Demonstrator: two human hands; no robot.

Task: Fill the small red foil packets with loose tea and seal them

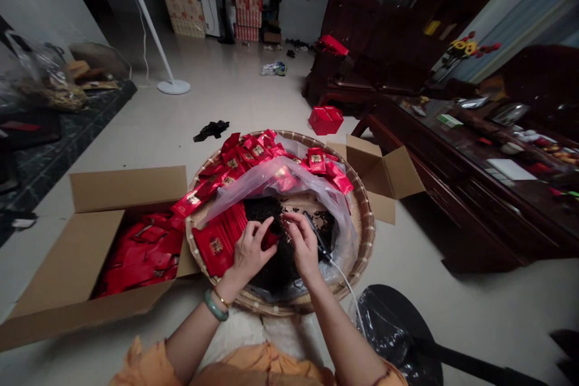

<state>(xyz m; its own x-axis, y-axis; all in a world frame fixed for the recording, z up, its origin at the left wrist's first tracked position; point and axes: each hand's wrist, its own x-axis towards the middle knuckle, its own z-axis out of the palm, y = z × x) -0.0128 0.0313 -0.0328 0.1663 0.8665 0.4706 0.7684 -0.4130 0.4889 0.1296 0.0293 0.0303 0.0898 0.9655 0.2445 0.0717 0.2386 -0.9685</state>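
Observation:
My left hand (254, 249) is curled over a heap of dark loose leaves that look like tea (262, 210). Red shows between its thumb and fingers, where it grips a small red packet (269, 239). Close beside it, my right hand (302, 243) has its fingertips pinched together near the packet's top; what they hold is too small to make out. The leaves lie in a clear plastic liner (341, 217) inside a round woven basket (368, 226). A row of flat red packets (217, 244) stands left of my left hand. A dark pen-like device (322, 247) with a white cable lies by my right hand.
Plump red packets (257, 151) are piled along the basket's far rim. Left stands an open carton (90, 253) of red packets; another open carton (384, 175) is at right. A black round stand base (398, 319) is near my right arm. A dark wooden table (420, 211) stands beyond.

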